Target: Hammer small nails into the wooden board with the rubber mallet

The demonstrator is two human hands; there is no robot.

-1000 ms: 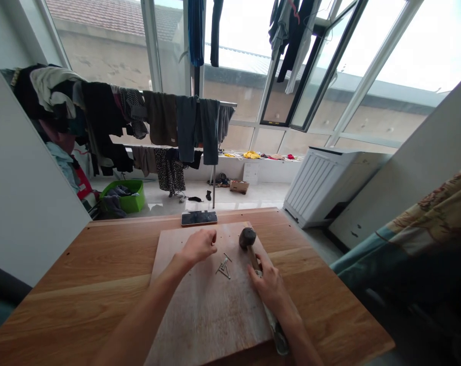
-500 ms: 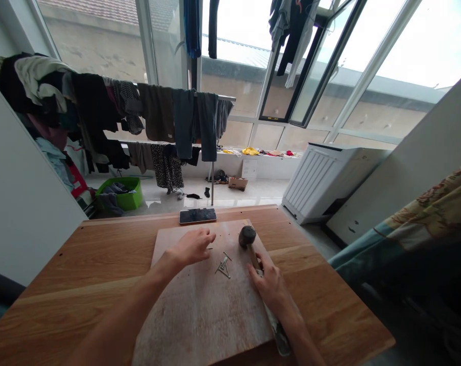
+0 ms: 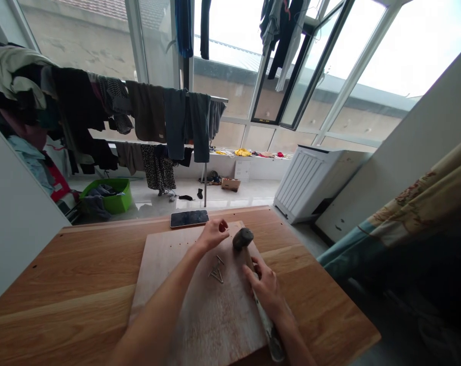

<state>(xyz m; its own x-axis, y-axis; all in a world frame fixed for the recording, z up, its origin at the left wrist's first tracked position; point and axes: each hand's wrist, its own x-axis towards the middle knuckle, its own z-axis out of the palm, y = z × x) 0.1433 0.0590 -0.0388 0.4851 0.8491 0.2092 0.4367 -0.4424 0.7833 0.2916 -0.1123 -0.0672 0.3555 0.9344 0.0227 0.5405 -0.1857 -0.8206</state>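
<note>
A pale wooden board (image 3: pixel 177 300) lies on the brown wooden table (image 3: pixel 78 284). My right hand (image 3: pixel 266 287) is wrapped round the handle of a hammer (image 3: pixel 242 239), whose dark head rests on the board's far right part. My left hand (image 3: pixel 213 233) hovers near the board's far edge, just left of the hammer head, with fingertips pinched together; whether a nail is between them is too small to tell. Several loose nails (image 3: pixel 216 270) lie on the board between my two hands.
A dark phone (image 3: pixel 189 218) lies flat at the table's far edge. Beyond the table stand a clothes rack hung with garments (image 3: pixel 154 119), a green basket (image 3: pixel 110 195) on the floor and a white cabinet (image 3: pixel 310 180). A patterned curtain (image 3: pixel 413 213) hangs at right.
My left hand has moved right and farther along the board, close to the hammer head, and its fingers have pinched together. The view has shifted slightly. The right hand keeps its hold.
</note>
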